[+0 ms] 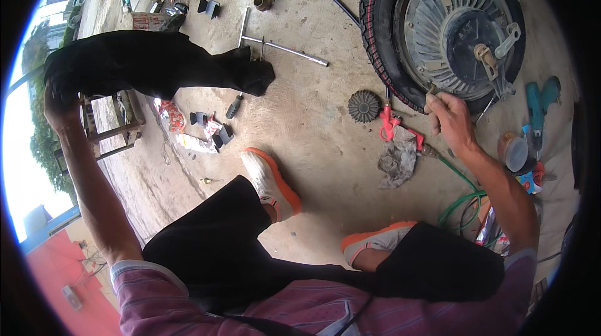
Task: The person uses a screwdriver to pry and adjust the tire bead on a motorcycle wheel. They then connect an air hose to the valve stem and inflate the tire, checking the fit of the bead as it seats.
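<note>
Your left hand point(57, 109) is clenched on the black inner tube point(156, 63), held high and clear of the concrete floor point(313, 110), while your right hand point(449, 120), fingers curled around something small, works the rim edge of the hub-motor wheel point(447, 26) lying flat.

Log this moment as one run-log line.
left hand: holds black inner tube raised | right hand: at wheel rim, grip closed, contents unclear | nearby: rag, green hose
</note>
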Demonstrator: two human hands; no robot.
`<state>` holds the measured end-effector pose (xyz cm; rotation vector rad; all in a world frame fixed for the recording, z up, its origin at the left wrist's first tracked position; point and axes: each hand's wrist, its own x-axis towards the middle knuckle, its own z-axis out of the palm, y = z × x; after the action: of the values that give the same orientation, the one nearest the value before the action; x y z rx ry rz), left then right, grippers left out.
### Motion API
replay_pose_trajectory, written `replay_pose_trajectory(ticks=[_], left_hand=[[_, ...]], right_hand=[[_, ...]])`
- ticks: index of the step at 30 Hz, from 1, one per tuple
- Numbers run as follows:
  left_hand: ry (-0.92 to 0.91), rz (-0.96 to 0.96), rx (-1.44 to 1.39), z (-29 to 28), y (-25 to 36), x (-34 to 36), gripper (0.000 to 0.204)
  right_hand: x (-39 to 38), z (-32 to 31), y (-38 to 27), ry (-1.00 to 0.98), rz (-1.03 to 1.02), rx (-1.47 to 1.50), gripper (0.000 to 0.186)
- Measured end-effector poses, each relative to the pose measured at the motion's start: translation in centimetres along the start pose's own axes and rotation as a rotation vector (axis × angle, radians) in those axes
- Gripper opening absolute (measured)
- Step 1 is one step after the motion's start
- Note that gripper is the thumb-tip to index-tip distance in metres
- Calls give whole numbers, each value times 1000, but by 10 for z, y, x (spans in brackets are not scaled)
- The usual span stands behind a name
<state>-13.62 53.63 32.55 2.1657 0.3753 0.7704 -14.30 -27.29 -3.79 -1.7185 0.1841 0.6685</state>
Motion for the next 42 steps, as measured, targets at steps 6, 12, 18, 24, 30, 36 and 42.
replay_pose_trajectory(ticks=[6,12,18,24,30,36,42], left_hand=[[14,-320,-298,121,-58,-38,14],[-836,-389,330,247,-43,-104,27],[-1175,16,336,314,24,-137,23],[-1471,159,146,363,158,-239,31],[-1795,518,225,415,141,-296,44],[-1632,225,434,419,95,-265,40],[-1609,99,422,411,89,-258,39]], right_hand=[[-15,-6,24,-60,18,-7,30],[-40,-20,41,-68,97,-2,25],[-42,-47,15,-35,-1,-413,34],[-102,-48,36,217,-8,-216,35],[-154,12,156,425,108,128,36],[-188,52,152,464,251,179,34],[-149,29,142,484,61,186,35]])
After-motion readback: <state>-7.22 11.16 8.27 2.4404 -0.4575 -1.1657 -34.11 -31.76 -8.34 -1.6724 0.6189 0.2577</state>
